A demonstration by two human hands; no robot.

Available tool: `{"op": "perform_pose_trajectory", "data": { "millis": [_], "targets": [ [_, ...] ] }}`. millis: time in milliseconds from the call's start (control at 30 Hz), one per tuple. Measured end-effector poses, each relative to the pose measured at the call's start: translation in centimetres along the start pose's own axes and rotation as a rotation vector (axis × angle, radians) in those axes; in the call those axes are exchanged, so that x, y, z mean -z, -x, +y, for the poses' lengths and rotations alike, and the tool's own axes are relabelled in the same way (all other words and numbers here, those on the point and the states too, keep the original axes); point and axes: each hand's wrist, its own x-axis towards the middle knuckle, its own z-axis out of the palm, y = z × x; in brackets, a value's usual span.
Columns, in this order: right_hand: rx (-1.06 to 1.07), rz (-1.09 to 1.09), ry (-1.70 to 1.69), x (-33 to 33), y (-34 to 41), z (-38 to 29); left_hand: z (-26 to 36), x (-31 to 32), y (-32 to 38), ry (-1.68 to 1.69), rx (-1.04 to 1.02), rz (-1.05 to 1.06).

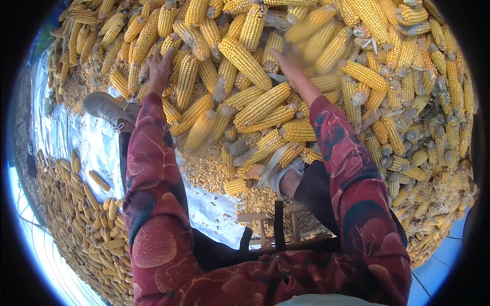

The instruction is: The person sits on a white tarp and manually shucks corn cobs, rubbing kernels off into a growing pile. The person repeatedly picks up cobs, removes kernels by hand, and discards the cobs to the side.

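Observation:
A heap of yellow corn cobs (245,63) with dry husk ends lies before me. My left hand (159,70) reaches onto the heap's left part, fingers apart and touching cobs, with none clearly in its grasp. On the right, my right hand (293,70) rests among the cobs, its thumb extended. Blurred cobs (317,44) lie just beyond it, and its other fingers are too indistinct to show whether they grip one. Between my forearms sits a large cob (263,106) on top of others.
Loose kernels (208,170) cover part of a pale plastic sheet (214,214) between my feet. My left shoe (109,109) stands on the sheet; my right shoe (285,174) is partly under cobs. A wooden frame (264,233) is close to my lap. Several shelled-looking cobs (88,229) are piled at left.

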Motion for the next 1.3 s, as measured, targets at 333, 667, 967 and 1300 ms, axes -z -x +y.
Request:
{"op": "perform_pose_trajectory", "data": {
  "millis": [333, 667, 967, 1300],
  "targets": [
    [-0.029, -0.143, -0.276, -2.6, 3.4, 0.0, 7.4, 1.4, 7.0, 0.016, -0.350, 0.088],
    [0.160, -0.318, -0.576, -3.2, 0.5, 4.2, 18.1, 0.9, 8.2, 0.378, 0.133, 0.050],
    [-0.069, -0.200, -0.810, -5.1, 4.2, -1.7, 22.0, 1.1, 9.3, 0.342, 0.157, -0.003],
    [-0.099, -0.224, -0.780, -5.6, 8.9, -5.8, 23.9, 1.6, 10.4, 0.621, 0.348, -0.122]
  ]
}}
